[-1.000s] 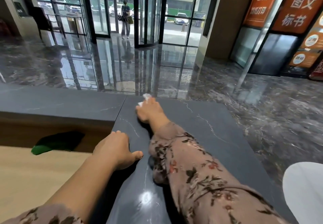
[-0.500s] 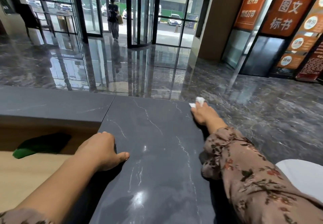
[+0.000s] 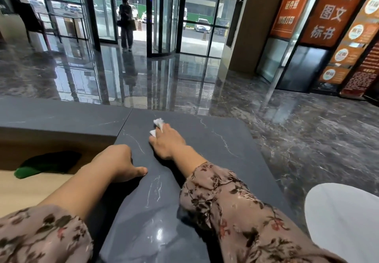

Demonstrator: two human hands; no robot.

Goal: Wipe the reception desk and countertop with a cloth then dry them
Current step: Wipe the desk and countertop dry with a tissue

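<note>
A dark grey marbled countertop [image 3: 215,145] runs away from me toward the lobby floor. My right hand [image 3: 168,141] lies flat on it near the far edge and presses a small white cloth [image 3: 158,122] down; bits of the cloth stick out past the fingers. My left hand [image 3: 121,162] grips the counter's left edge, thumb on top and fingers curled over the side. Both arms wear floral sleeves.
Below the counter on the left is a lower beige desk [image 3: 24,188] with a green cloth [image 3: 47,163] on it. A white rounded object [image 3: 344,221] sits at the lower right. A person [image 3: 126,22] stands at the glass doors beyond the glossy floor.
My right hand swept the cloth to the right along the far edge, then back left toward the middle. My left hand kept its grip on the counter edge.
</note>
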